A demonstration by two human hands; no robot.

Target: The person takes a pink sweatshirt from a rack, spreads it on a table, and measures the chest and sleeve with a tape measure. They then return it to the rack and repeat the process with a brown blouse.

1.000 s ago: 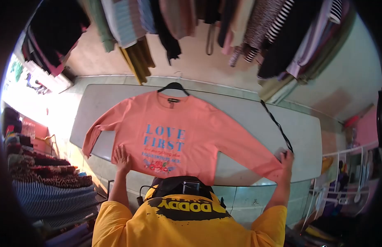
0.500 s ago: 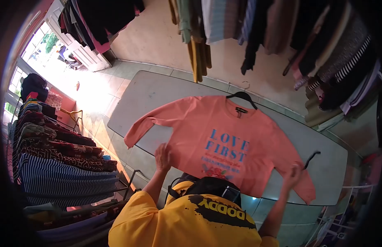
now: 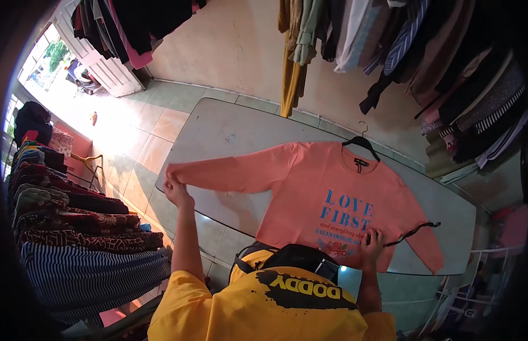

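A coral long-sleeved shirt with blue "LOVE FIRST" lettering lies spread on the pale grey table. A black hanger shows at its neckline, its hook pointing to the wall. My left hand is closed on the cuff of the sleeve at the left, which is stretched out over the table. Over the lower right of the shirt front, my right hand has its fingers bent around the end of a thin black strip-like item that reaches across the other sleeve.
Clothes hang along the wall beyond the table, with more at the upper left. A rack of patterned garments stands at the left. An open door is at the upper left, and a white wire rack at the lower right.
My left hand has moved left and up and taken hold of the cuff, straightening the sleeve. My right hand has moved left onto the shirt front. The view has shifted slightly.
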